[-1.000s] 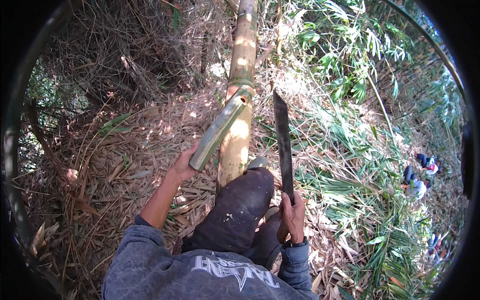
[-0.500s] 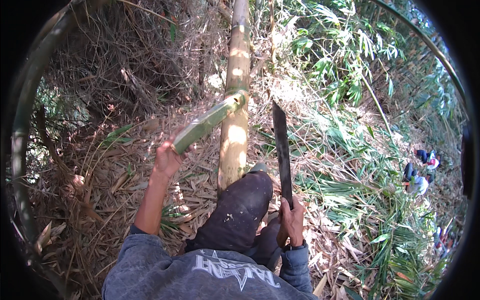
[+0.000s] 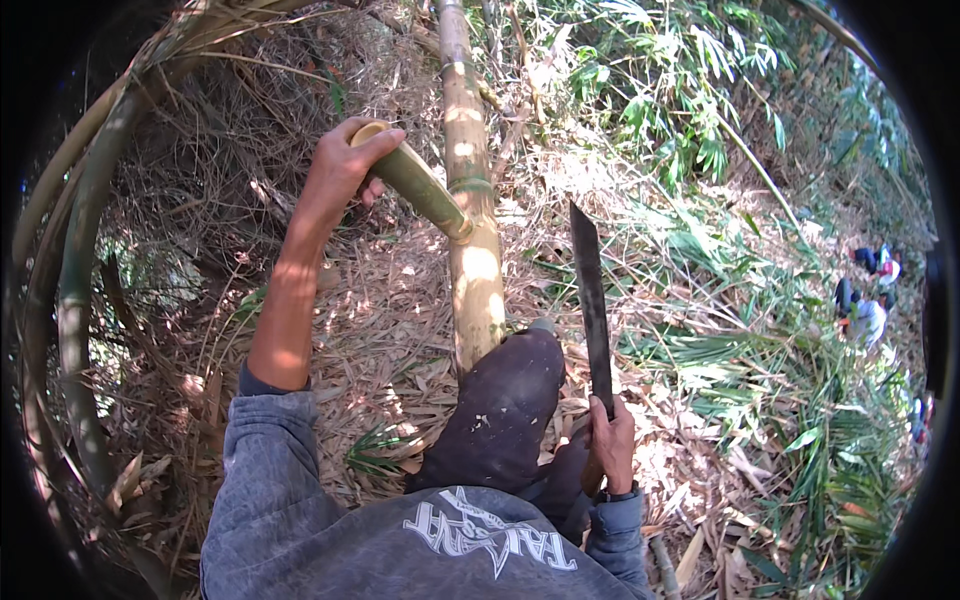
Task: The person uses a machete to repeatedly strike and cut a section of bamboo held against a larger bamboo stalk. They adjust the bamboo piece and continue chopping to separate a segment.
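The left hand is raised out to the person's left, its fingers curled tight over the cut end of a short green bamboo piece. The open end of the piece sits under the fingers, with the thumb below it. From there the piece slants down and to the right, and its far end meets the stalk at a node, where it seems still joined, though the joint itself is too small to be sure of. The stalk is thick and pale yellow. It runs from the top of the view down to the person's bent knee, which rests against its lower part.

The right hand is low beside the knee, fingers closed round the handle of a machete. The dark blade points up and away, just right of the stalk and clear of it, well apart from the green piece.

Dry leaves and straw cover the ground. Green undergrowth fills the right side, and other people are well off to the right.
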A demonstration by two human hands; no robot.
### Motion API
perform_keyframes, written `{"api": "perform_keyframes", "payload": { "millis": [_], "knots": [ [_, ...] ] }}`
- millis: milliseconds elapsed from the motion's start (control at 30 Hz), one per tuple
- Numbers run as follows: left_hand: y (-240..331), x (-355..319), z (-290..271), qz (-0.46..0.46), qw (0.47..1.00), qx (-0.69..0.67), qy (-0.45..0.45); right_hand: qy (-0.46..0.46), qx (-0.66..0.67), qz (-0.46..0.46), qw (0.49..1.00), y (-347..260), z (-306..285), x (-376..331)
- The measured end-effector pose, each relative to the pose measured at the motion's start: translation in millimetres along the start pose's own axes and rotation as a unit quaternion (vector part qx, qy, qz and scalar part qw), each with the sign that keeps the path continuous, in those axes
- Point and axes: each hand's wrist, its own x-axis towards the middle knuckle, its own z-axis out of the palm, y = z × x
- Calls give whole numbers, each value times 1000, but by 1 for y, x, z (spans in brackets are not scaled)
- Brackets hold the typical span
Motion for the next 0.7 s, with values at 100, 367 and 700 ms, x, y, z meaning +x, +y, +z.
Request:
{"api": "perform_keyframes", "payload": {
  "millis": [100, 367, 700],
  "knots": [
    [-4, 18, 26, -41, 998, 55, -7, 6, 2, -7, 1000, 9, -3, -3],
    [-3, 35, 52, 21, 997, 77, 15, 14, 41, 17, 999, 28, -8, -12],
    [3, 46, 69, 84, 995, 51, -6, 31, 48, 34, 998, 29, -17, -16]
  ]
}}
